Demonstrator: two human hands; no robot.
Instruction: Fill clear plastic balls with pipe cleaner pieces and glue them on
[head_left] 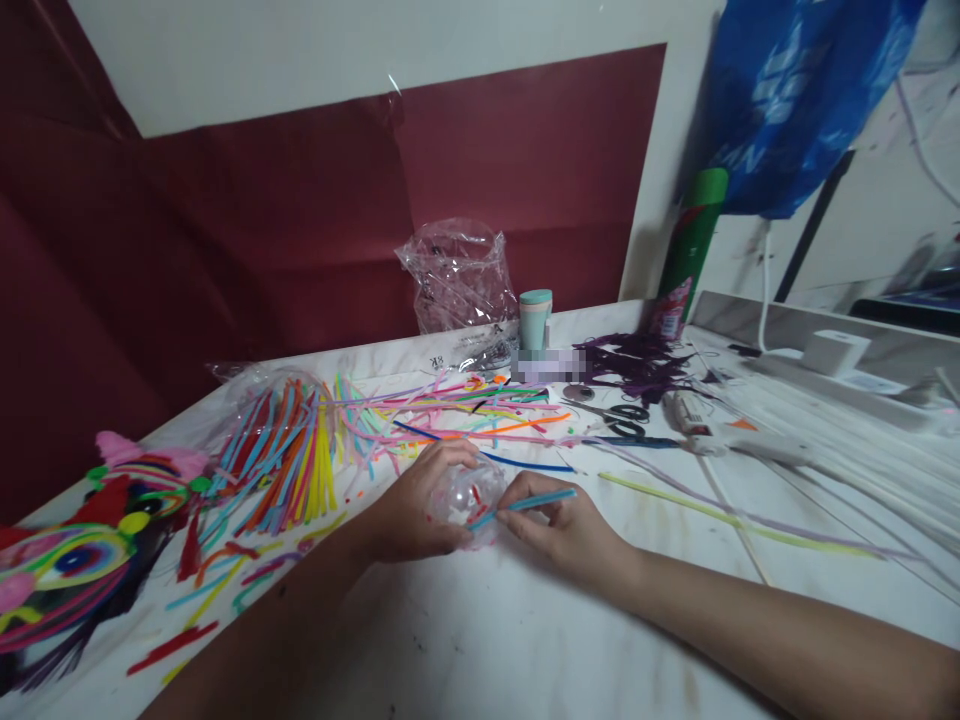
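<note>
In the head view, my left hand [427, 505] wraps round a clear plastic ball [474, 490] with pink and red bits on it, just above the white marbled table. From the right, my right hand [559, 520] pinches a light blue pipe cleaner [551, 500]. Its tip lies against the front of the ball; whether it is fixed there I cannot tell. Behind both hands lies a dark blue pipe cleaner [525, 464]. A yellow-green pipe cleaner [675, 503] stretches over the table to the right.
Bundled coloured pipe cleaners [289, 440] spread over the left and back. A colourful mask-like craft piece [75, 565] lies far left. Scissors [626, 415], a white glue gun [735, 435] and purple shreds [637, 362] lie right of centre. A mint cup [535, 320] stands behind.
</note>
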